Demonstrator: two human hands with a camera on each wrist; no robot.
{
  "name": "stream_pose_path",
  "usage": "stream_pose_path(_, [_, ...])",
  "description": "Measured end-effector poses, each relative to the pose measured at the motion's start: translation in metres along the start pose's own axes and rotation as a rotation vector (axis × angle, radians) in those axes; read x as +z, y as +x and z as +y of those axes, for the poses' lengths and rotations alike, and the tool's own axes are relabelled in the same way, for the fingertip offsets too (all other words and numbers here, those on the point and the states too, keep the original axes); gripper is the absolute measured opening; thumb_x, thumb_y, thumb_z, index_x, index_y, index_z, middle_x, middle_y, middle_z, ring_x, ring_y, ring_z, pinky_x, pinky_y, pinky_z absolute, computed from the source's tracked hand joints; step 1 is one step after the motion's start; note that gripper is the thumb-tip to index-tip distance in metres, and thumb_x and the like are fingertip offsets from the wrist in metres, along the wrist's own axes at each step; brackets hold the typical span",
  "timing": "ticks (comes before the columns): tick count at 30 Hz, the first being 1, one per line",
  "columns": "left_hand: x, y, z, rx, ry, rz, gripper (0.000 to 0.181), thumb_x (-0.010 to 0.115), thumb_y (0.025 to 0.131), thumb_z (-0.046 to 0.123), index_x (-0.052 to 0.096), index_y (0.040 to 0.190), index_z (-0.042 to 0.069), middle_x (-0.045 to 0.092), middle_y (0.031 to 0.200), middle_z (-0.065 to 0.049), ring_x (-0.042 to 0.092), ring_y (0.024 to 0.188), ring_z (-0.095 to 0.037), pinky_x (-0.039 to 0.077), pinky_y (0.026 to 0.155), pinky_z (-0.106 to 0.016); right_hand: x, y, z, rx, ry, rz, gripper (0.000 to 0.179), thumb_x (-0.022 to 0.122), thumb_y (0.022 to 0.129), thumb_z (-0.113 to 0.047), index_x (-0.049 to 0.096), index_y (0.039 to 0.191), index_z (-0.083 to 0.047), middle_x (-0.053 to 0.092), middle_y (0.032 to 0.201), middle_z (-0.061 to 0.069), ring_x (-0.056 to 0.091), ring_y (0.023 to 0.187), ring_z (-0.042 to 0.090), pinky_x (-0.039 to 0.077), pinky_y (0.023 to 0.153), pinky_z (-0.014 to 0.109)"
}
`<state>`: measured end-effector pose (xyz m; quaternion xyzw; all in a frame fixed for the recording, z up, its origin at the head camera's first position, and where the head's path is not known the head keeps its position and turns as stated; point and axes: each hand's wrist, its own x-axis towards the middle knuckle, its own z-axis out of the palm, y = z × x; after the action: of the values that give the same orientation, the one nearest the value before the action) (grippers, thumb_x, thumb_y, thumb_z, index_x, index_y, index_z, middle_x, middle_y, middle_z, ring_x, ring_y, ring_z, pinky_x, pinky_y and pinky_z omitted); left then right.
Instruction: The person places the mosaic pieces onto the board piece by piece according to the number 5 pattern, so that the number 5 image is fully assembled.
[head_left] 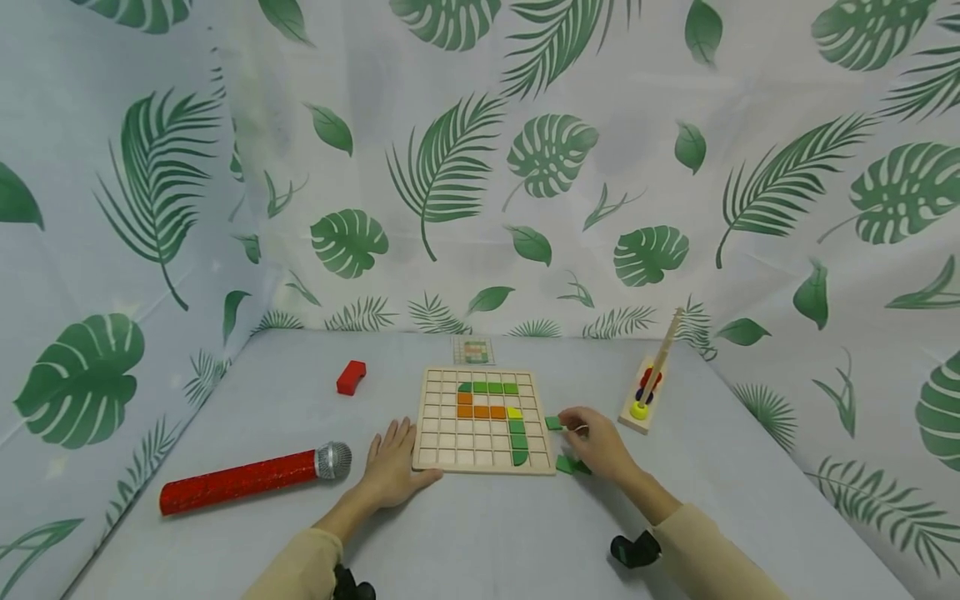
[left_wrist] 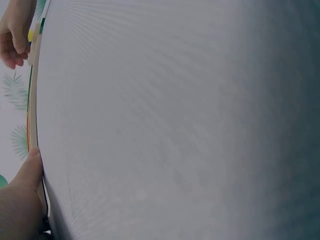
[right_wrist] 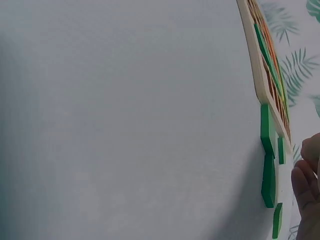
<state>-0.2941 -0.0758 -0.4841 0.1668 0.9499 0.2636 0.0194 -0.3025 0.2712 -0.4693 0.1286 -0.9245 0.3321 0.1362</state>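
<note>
A square wooden grid board (head_left: 487, 460) lies on the table, partly filled with green, orange and yellow tiles. My left hand (head_left: 393, 464) rests on the table with its fingers spread, touching the board's left edge; the thumb (left_wrist: 32, 167) lies against that edge in the left wrist view. Right of the board, my right hand (head_left: 596, 442) hovers with loosely bent fingers, nothing visible in them. Its fingertips are right by a green tile (head_left: 553, 423). More green tiles (head_left: 570, 465) lie below that hand. In the right wrist view, green tiles (right_wrist: 269, 180) line up along the board's corner.
Behind the board lies a small pattern card (head_left: 473, 351). A red block (head_left: 351, 377) and a red microphone (head_left: 255, 481) are on the left. On the right stands a wooden toy (head_left: 639, 417) with coloured beads and an upright stick. Leaf-printed cloth (head_left: 480, 167) walls the table.
</note>
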Motion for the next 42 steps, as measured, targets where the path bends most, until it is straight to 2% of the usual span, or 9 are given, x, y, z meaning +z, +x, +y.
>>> stream_pose_path(5, [-0.003,0.001,0.001,-0.004,-0.001,0.004,0.090,0.066,0.084,0.047,0.026,0.145,-0.007,0.020,0.151,-0.025,0.011,0.140,-0.039,0.006,0.111,-0.056,-0.005,-0.010,-0.004,-0.054,0.010,-0.019,0.028,0.067,0.081,0.006,0.063,0.108,0.002,0.065,0.095,0.004,0.061,0.088,0.018,0.054,0.076,0.034])
stream_pose_path(10, [-0.003,0.000,0.001,-0.005,-0.009,0.005,0.090,0.066,0.084,0.046,0.026,0.145,-0.007,0.020,0.151,-0.026,0.011,0.140,-0.040,0.006,0.111,-0.057,-0.007,-0.020,-0.002,-0.092,-0.035,-0.071,0.032,0.072,0.078,-0.002,0.063,0.109,-0.002,0.065,0.098,0.000,0.061,0.091,0.016,0.053,0.080,0.036])
stream_pose_path(14, [-0.004,-0.001,0.002,0.004,-0.019,0.012,0.090,0.067,0.084,0.045,0.027,0.144,-0.008,0.021,0.150,-0.027,0.012,0.140,-0.041,0.006,0.110,-0.058,-0.005,-0.027,0.003,-0.116,-0.074,-0.114,0.035,0.077,0.075,-0.007,0.063,0.108,-0.005,0.063,0.098,-0.003,0.060,0.091,0.013,0.053,0.080,0.033])
stream_pose_path(20, [-0.003,-0.002,0.003,0.012,-0.029,0.016,0.090,0.068,0.084,0.045,0.027,0.144,-0.008,0.021,0.150,-0.027,0.012,0.140,-0.041,0.006,0.110,-0.058,-0.003,-0.031,0.007,-0.140,-0.056,-0.086,0.034,0.079,0.074,-0.007,0.064,0.105,-0.007,0.063,0.095,-0.005,0.060,0.087,0.012,0.053,0.076,0.031])
stream_pose_path(26, [0.000,-0.002,0.002,0.006,-0.017,0.010,0.091,0.067,0.083,0.047,0.028,0.144,-0.007,0.022,0.150,-0.026,0.013,0.140,-0.041,0.007,0.110,-0.057,-0.001,-0.032,0.008,-0.096,-0.043,-0.090,0.031,0.077,0.076,-0.004,0.064,0.103,-0.010,0.063,0.093,-0.007,0.060,0.086,0.009,0.053,0.075,0.028])
stream_pose_path(35, [0.002,-0.002,0.000,0.010,-0.024,0.009,0.090,0.067,0.084,0.047,0.027,0.144,-0.007,0.021,0.151,-0.027,0.012,0.140,-0.041,0.006,0.110,-0.057,-0.002,-0.029,-0.003,0.039,-0.005,-0.079,0.031,0.072,0.078,0.002,0.063,0.106,-0.007,0.063,0.095,-0.003,0.060,0.090,0.012,0.052,0.080,0.031])
stream_pose_path(39, [0.003,-0.002,0.000,0.012,-0.021,0.010,0.090,0.066,0.084,0.047,0.027,0.144,-0.007,0.021,0.150,-0.027,0.011,0.140,-0.041,0.006,0.110,-0.058,-0.003,-0.023,-0.009,0.045,0.041,-0.045,0.031,0.070,0.079,0.004,0.062,0.108,-0.004,0.063,0.098,0.001,0.060,0.094,0.015,0.052,0.083,0.032])
stream_pose_path(42, [0.002,-0.002,0.000,0.010,-0.017,0.010,0.090,0.066,0.084,0.047,0.027,0.144,-0.007,0.021,0.150,-0.027,0.012,0.140,-0.041,0.006,0.110,-0.057,-0.002,-0.018,-0.013,0.004,0.061,-0.016,0.031,0.071,0.078,0.005,0.062,0.107,-0.001,0.064,0.098,0.003,0.061,0.093,0.018,0.053,0.082,0.034])
